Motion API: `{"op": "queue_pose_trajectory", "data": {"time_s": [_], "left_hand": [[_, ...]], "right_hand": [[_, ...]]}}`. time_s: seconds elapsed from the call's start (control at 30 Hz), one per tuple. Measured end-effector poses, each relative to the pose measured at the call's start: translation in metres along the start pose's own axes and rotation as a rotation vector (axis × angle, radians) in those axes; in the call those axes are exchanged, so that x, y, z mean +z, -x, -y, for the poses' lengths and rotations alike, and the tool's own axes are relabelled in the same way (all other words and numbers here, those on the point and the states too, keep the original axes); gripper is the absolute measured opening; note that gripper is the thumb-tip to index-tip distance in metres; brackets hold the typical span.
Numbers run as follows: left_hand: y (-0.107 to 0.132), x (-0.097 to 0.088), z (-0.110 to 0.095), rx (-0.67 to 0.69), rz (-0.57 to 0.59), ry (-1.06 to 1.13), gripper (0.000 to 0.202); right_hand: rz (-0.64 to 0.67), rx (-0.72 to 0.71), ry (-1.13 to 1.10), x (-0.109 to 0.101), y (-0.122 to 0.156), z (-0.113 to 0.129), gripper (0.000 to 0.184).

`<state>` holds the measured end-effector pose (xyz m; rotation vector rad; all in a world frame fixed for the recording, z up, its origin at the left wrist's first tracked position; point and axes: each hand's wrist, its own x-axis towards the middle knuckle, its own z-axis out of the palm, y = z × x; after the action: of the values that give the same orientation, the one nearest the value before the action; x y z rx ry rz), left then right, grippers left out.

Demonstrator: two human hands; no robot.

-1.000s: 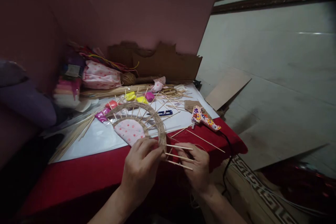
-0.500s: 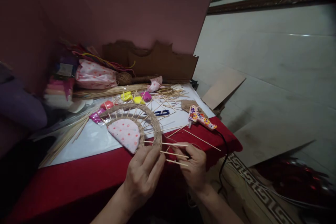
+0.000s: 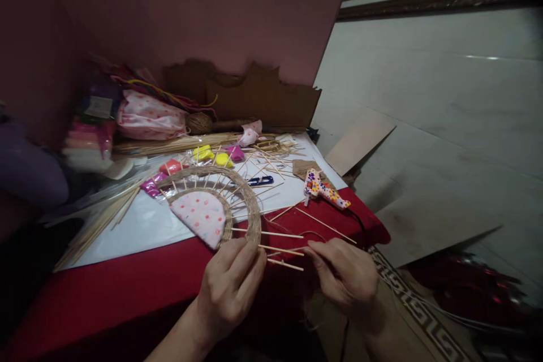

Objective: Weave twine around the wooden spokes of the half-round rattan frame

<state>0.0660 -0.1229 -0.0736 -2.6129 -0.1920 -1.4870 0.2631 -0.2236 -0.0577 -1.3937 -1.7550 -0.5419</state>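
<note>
A half-round woven piece [image 3: 250, 209] of twine on wooden sticks, with a pink dotted fabric centre [image 3: 199, 216], rests on the table's near edge. My left hand [image 3: 231, 288] pinches its lower rim with the fingers closed. My right hand [image 3: 343, 274] sits just right of the sticks that poke out [image 3: 282, 249], its fingers pinched on a thin strand of twine that I can barely see.
A flower-patterned glue gun [image 3: 324, 189] with a black cord lies on the red cloth [image 3: 127, 288]. Loose sticks [image 3: 97, 226], clay packets [image 3: 203, 153], blue scissors [image 3: 259, 181], a twine ball [image 3: 199, 123], pink fabric and cardboard [image 3: 263, 99] crowd the white sheet. Cardboard sheets lie on the floor at the right.
My right hand has drawn away to the right, off the protruding sticks. My left hand keeps its hold on the woven rim.
</note>
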Motion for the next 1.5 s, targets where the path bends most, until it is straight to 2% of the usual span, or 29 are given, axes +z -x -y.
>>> {"op": "queue_pose_trajectory", "data": {"time_s": [0.1, 0.2, 0.27, 0.47, 0.67, 0.87, 1.2, 1.5], "left_hand": [[0.001, -0.001, 0.000, -0.003, -0.005, 0.017, 0.018], [0.004, -0.001, 0.000, 0.000, 0.010, 0.025, 0.019], [0.005, 0.000, -0.001, -0.002, 0.030, 0.036, 0.018], [0.003, -0.001, -0.002, 0.018, 0.053, 0.015, 0.018], [0.002, -0.001, -0.001, 0.012, 0.055, 0.040, 0.020], [0.009, 0.000, 0.000, 0.013, 0.035, 0.047, 0.021], [0.017, 0.001, 0.000, -0.004, 0.040, 0.075, 0.025], [0.022, 0.005, -0.003, -0.247, -0.119, 0.117, 0.027]], "right_hand": [[0.058, -0.026, -0.030, -0.007, -0.013, -0.003, 0.010], [0.084, -0.050, -0.029, -0.006, -0.029, -0.002, 0.007], [0.120, -0.078, -0.011, 0.000, -0.040, 0.000, 0.005], [0.249, -0.131, 0.106, 0.025, -0.064, 0.001, 0.023], [0.288, -0.201, 0.162, 0.036, -0.078, 0.010, 0.023], [0.236, -0.225, 0.135, 0.038, -0.083, 0.011, 0.030], [0.211, -0.154, 0.107, 0.035, -0.079, 0.008, 0.029], [0.194, 0.012, -0.070, 0.020, -0.069, -0.003, 0.020]]}}
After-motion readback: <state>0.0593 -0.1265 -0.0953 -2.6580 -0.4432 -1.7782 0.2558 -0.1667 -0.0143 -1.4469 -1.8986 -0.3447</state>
